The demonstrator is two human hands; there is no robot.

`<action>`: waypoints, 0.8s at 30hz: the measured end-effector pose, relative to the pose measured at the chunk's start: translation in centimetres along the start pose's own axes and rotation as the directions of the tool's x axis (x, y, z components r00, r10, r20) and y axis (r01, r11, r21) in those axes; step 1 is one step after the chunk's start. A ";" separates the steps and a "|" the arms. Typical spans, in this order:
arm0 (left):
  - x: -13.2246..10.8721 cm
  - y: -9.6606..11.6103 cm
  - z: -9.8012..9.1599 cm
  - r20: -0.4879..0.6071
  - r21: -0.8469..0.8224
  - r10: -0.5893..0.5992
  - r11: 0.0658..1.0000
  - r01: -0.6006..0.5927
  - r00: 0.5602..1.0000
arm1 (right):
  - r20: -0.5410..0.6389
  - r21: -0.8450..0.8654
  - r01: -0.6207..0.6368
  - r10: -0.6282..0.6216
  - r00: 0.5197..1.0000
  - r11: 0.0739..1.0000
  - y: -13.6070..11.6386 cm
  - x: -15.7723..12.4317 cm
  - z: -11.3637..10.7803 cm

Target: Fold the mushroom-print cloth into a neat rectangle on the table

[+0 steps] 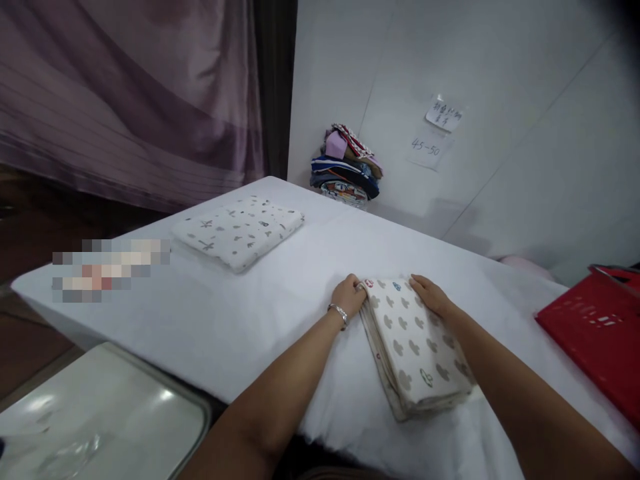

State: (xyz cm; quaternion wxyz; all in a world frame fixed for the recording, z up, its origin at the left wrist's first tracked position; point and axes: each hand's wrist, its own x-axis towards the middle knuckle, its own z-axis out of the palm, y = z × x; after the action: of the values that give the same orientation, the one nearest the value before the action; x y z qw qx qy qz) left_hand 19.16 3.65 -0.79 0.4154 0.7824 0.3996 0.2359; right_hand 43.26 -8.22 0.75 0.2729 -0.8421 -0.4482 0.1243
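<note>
A folded white cloth with grey mouse-head shapes (413,340) lies on the white-covered table in front of me, its layers showing along the left and near edges. My left hand (349,295) grips its far left corner, fingers closed over the edge, a silver bracelet on the wrist. At the far right corner, my right hand (430,295) rests along the side of the cloth; its fingertips are at the edge and partly hidden. Farther left on the table lies another folded white cloth with small grey prints (240,230), apart from both hands.
A red bag (595,327) stands at the table's right side. Several folded fabrics form a stack (346,167) by the wall beyond the table (320,247). A pale glossy surface (110,407) is at lower left. A mauve curtain (135,87) hangs behind. Paper signs (444,115) are on the wall.
</note>
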 end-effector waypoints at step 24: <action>1.0 -0.6 -0.6 0.070 0.147 0.049 0.987 -0.059 0.996 | 0.036 -0.159 0.276 -0.274 0.961 0.948 -8.9 -13.1 3.4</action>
State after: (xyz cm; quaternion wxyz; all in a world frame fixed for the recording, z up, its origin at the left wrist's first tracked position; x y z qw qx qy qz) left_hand 19.07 4.96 -0.88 0.3624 0.8291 0.3808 0.1903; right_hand 28.18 -13.84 2.60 0.2151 -0.7901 -0.5715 0.0538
